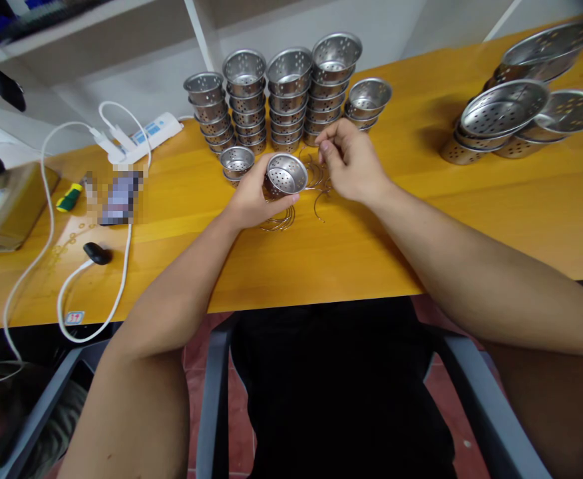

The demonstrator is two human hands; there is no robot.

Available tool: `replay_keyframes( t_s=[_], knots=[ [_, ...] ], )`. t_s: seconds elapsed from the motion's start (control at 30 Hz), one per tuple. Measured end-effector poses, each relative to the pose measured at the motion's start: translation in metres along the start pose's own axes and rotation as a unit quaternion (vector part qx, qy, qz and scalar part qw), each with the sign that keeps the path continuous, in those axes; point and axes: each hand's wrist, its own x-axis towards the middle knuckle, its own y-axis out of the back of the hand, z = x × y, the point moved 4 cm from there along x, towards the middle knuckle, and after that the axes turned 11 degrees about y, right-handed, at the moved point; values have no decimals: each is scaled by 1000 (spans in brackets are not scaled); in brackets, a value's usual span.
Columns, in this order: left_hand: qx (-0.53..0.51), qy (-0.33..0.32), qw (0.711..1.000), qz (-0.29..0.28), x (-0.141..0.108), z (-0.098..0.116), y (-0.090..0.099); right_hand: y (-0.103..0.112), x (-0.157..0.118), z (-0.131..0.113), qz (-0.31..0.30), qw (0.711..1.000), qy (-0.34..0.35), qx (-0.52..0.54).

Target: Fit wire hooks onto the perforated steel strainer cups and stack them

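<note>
My left hand (252, 199) is wrapped round a small perforated metal cup (286, 174), its open top tilted toward me. Just right of the cup, my right hand (349, 159) is closed with thumb and fingers drawn together; whatever they pinch, if anything, is too small to make out. Thin curved wires (316, 174) lie on the table between the hands, and more bent wires (280, 219) rest below the cup. Right behind my left hand stands a short stack of similar cups (237, 161).
Tall stacks of perforated cups (289, 93) line the back of the table (331, 259). Wider perforated metal baskets (504, 113) stand at the right. On the left are a power strip (154, 136) with white cables, a blurred-out phone (122, 197) and a black plug-like piece (96, 253).
</note>
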Motion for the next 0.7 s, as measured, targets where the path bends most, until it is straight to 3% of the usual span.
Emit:
replay_keyframes(
  t_s=[0.37, 0.6, 0.7],
  knots=[
    [-1, -7, 1000, -4, -1, -6, -2, -7, 1, -1, -6, 995, -43, 85],
    [-16, 2, 1000, -3, 0, -4, -1, -2, 2, -16, 12, 999, -5, 38],
    [-19, 6, 1000, 24, 1, -6, 0, -1, 2, -18, 9, 1000, 2, 19]
  ],
)
